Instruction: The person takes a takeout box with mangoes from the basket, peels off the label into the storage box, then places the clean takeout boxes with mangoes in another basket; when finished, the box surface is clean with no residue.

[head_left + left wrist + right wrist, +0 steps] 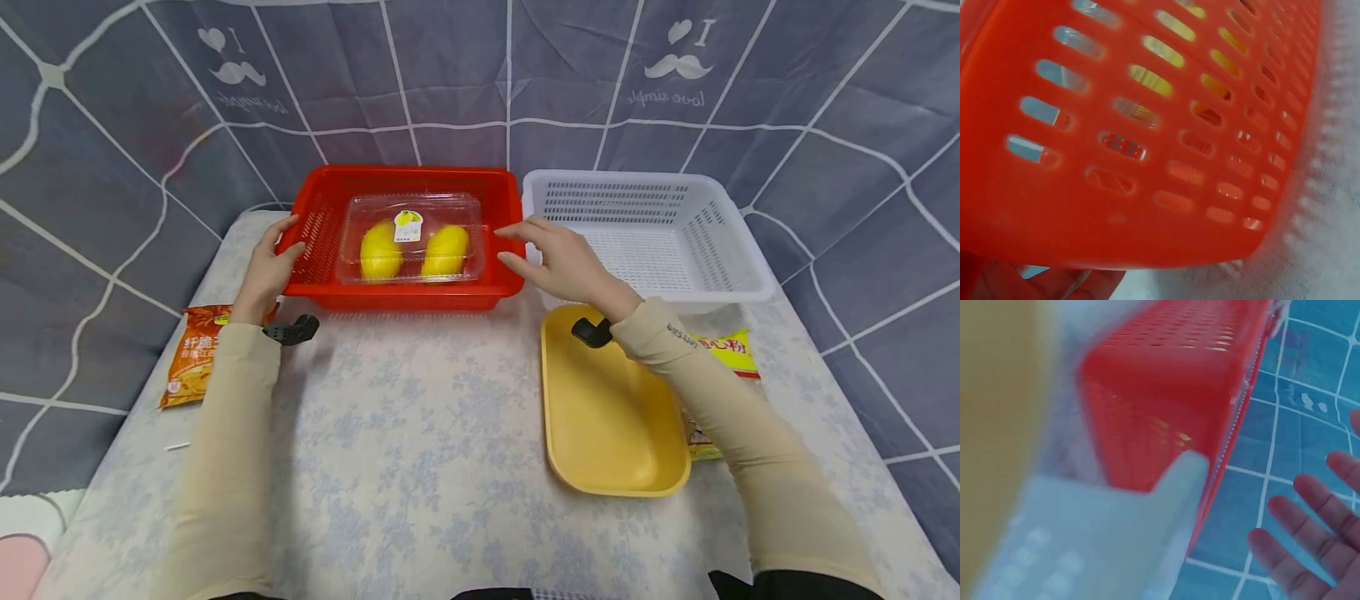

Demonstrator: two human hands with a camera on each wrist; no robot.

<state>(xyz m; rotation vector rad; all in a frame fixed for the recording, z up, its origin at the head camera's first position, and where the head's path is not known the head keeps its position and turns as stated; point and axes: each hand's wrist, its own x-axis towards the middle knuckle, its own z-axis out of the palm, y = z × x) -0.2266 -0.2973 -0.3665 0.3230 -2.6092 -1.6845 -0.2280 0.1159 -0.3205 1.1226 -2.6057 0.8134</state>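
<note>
Fingers of the left hand [264, 268] grip the left end of a red, rectangular, perforated plastic basket [390, 299]; from my remote station I see some of them below its edge in the left wrist view. Those of the right hand [566, 262] are straight and spread wide, holding nothing; on the head view they overlap the basket's right rim, while my right wrist view shows them apart from it. Within the red basket, at the far side of the bench [405, 433], lies a clear plastic clamshell box [407, 260] with two rounded yellow fruits [381, 250] and a white label [408, 232] on its lid. Just to the right stands a white, slotted plastic basket [652, 246]; in front of that, a shallow yellow tray with rounded corners [615, 417]. An orange snack packet [192, 354] lies beside the left forearm, and a yellow printed packet [733, 350] (partly hidden from me by the right sleeve [720, 400]) near the tray. Behind hangs a grey curtain with white grid lines [450, 83].
</note>
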